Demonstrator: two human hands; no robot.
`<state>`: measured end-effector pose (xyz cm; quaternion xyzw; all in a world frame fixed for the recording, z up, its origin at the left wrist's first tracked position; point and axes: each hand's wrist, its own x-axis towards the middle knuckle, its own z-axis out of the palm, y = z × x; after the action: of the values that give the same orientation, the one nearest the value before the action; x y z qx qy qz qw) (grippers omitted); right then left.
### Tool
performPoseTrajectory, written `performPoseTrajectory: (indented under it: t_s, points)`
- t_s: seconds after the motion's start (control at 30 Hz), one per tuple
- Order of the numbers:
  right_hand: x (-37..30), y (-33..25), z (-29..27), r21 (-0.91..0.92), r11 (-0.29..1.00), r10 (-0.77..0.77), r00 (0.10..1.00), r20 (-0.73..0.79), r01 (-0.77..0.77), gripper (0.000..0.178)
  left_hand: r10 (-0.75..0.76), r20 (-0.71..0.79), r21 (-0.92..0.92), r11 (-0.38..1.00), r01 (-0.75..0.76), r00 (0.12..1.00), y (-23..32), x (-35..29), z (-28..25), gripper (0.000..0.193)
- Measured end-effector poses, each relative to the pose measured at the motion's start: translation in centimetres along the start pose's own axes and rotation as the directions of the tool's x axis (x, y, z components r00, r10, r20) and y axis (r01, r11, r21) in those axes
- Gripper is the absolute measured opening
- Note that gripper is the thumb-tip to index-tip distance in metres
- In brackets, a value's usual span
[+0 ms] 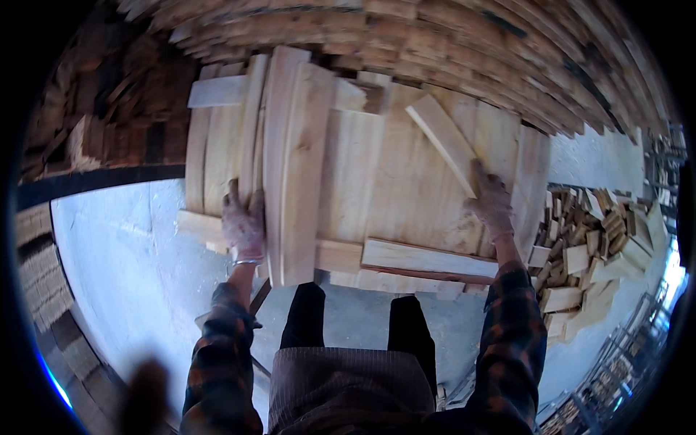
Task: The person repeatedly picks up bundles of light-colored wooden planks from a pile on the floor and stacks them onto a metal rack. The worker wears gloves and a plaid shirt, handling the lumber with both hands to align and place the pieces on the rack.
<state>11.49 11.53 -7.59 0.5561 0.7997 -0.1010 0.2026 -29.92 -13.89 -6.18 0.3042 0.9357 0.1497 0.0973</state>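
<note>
My left hand (pixel 243 230), in a pale, soiled glove, is closed round the near end of a narrow wooden strip (pixel 254 109), with fingers and thumb on either side. That strip lies lengthwise on a bed of pale boards (pixel 355 174), beside thicker planks (pixel 303 167). On the right, my right hand (pixel 491 201), gloved too, grips the near end of a short board (pixel 440 134) that slants across the bed. Along the near edge lies a crosswise board (pixel 428 257), touched by neither hand.
Stacked rough timber (pixel 464 51) rises behind the boards. To the right, a heap of wood offcuts (pixel 580 254) lies on the pale floor (pixel 116 246). Darker wood (pixel 130 123) is piled at far left. A blurred dark shape (pixel 147 395) shows at lower left.
</note>
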Motion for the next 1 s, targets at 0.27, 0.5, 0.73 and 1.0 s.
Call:
performPoseTrajectory:
  t_s: [0.27, 0.5, 0.73, 1.0]
  points:
    - [4.8, 2.4, -4.6, -0.303, 0.889, -0.43, 0.852, -0.297, 0.343, 0.075, 0.096, -0.079, -0.014, 0.995, -0.098, 0.992, -0.9, 0.6, 1.2, 0.055]
    - [11.7, 3.5, -0.3, -0.341, 0.906, -0.393, 0.803, -0.448, 0.253, 0.065, 0.009, -0.002, -0.14, 0.99, -0.009, 1.0, -1.2, 0.2, 2.0, 0.055]
    - [11.6, 3.2, -2.4, -0.301, 0.928, -0.295, 0.926, -0.236, 0.219, 0.054, 0.095, 0.032, -0.194, 0.977, -0.087, 0.995, -1.9, 0.0, 2.4, 0.061]
    - [12.1, 0.9, -2.5, -0.178, 0.93, -0.365, 0.868, -0.337, 0.322, 0.062, 0.116, -0.004, -0.087, 0.989, -0.116, 0.993, -4.0, 0.7, 2.4, 0.057]
